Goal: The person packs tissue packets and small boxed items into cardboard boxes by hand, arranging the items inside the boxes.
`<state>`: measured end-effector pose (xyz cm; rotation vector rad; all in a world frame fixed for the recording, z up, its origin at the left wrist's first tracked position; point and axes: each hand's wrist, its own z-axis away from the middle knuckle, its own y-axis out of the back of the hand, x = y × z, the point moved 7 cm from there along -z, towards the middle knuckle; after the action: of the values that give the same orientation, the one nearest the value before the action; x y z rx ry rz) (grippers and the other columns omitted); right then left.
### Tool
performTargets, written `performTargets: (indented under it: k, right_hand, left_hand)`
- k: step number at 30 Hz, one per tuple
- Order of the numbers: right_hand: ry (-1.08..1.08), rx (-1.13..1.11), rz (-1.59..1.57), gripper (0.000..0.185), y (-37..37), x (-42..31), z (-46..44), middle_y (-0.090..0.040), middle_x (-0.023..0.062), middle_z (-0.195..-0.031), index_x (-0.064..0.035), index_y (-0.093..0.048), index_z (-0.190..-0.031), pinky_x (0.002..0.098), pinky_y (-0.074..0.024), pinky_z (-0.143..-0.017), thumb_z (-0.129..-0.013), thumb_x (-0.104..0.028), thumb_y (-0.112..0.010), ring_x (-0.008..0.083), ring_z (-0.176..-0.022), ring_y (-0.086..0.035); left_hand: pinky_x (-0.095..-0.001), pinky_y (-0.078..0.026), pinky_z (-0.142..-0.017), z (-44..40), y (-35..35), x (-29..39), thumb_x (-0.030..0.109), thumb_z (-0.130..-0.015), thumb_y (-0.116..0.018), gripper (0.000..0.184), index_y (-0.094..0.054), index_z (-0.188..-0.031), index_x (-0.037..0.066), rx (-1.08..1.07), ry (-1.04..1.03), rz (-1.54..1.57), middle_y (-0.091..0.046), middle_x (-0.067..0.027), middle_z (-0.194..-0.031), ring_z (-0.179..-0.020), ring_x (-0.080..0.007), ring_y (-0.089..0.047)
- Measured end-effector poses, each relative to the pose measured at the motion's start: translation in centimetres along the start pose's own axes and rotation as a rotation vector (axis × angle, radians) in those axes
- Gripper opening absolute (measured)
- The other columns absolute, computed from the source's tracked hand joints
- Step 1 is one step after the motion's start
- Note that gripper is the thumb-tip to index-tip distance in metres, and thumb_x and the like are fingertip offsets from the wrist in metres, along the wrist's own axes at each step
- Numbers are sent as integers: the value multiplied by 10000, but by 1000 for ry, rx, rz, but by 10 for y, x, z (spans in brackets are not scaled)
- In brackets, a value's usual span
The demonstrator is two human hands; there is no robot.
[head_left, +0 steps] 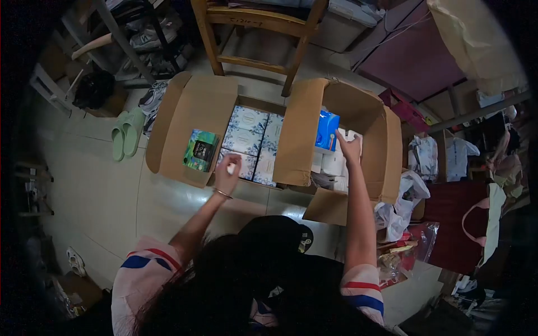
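My left hand (pixel 227 175) is over the lower left floral box (pixel 244 166), its fingers curled together; a small white patch shows between them, too unclear to name. White-and-blue floral boxes (pixel 244 140) fill the left carton (pixel 193 101). A green box with a black label (pixel 200 150) lies on that carton's open left flap. In the right carton (pixel 386 151), my right hand (pixel 349 147) has its fingertips at the right edge of a blue package (pixel 327 131), which rests above white packs (pixel 334 163). The far side of its grip is hidden.
A wooden chair (pixel 252 21) stands behind the cartons. Green slippers (pixel 130 134) and sneakers are at the left. Plastic bags (pixel 400 204) and a dark red bag (pixel 454 224) sit close to the right carton. A black cap (pixel 272 235) shows at the bottom.
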<state>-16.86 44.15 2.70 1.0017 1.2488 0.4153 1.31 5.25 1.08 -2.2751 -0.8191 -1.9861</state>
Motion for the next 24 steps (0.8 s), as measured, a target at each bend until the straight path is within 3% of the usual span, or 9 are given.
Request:
performTargets:
  k: [3,5,9,10,12,14,16,19,24]
  right_hand:
    - [-363,-468,-323,971,-35,-33,47,-540,236,-1041,124,-386,-1110,371,-444,-811,-472,-490,-785,318,-960,-541]
    - [-286,-417,-305,999,-95,20,8,-474,211,-1127,89,-266,-1215,364,-460,-768,-508,-377,-796,286,-958,-539]
    - [-237,-189,-372,951,-53,-13,21,-489,207,-1105,82,-277,-1149,364,-452,-796,-459,-281,-822,277,-973,-534]
    - [-312,-150,-120,1025,-51,-4,11,-476,209,-1127,91,-226,-1180,359,-452,-803,-447,-284,-837,284,-975,-531]
    - [-345,38,-324,984,-31,-11,9,-505,201,-1097,35,-291,-1147,368,-448,-820,-438,-377,-836,296,-971,-535]
    - [-360,95,-951,916,-15,-42,3,-494,187,-1109,26,-303,-1158,365,-473,-774,-529,-414,-800,278,-951,-541]
    - [-358,93,-1080,766,28,-100,26,-474,169,-1119,10,-331,-1147,351,-492,-727,-656,-431,-720,253,-918,-547]
    - [-24,-90,-1415,642,41,-185,70,-458,139,-1121,-18,-365,-1147,336,-445,-802,-734,-412,-660,222,-967,-506]
    - [165,-259,-1034,711,-16,-234,152,-435,137,-1135,9,-303,-1184,314,-355,-891,-730,-390,-678,208,-1016,-450]
  left_hand:
    - [-244,-443,-615,42,-30,22,87,-801,-565,92,-557,-876,35,-38,190,179,-605,-52,-747,-666,-122,-569]
    - [-228,-437,-596,72,-44,3,96,-799,-570,92,-559,-871,39,9,233,270,-600,-33,-713,-647,-110,-564]
    - [-227,-421,-576,73,-11,-13,98,-793,-570,101,-560,-882,53,65,342,132,-594,0,-691,-646,-92,-557]
    - [-291,-434,-629,62,4,-23,198,-748,-636,273,-534,-964,64,59,313,44,-601,-58,-799,-754,-160,-569]
    - [-390,-415,-734,45,37,-77,337,-661,-703,558,-460,-1085,68,173,108,-413,-541,-152,-1022,-940,-272,-521]
    - [-466,-353,-851,11,80,-83,484,-546,-740,851,-364,-1184,64,236,168,-548,-430,-219,-1147,-1059,-371,-424]
    - [-476,-328,-908,-15,104,-93,555,-492,-743,1008,-303,-1253,61,279,141,-747,-400,-234,-1176,-1085,-391,-402]
    - [-465,-305,-950,-35,94,-135,604,-438,-745,1138,-240,-1307,69,-101,340,-655,-392,-261,-1184,-1101,-408,-391]
    - [-441,-347,-920,-38,93,-144,530,-469,-768,1122,-207,-1321,62,4,555,-592,-389,-253,-1202,-1100,-376,-406]
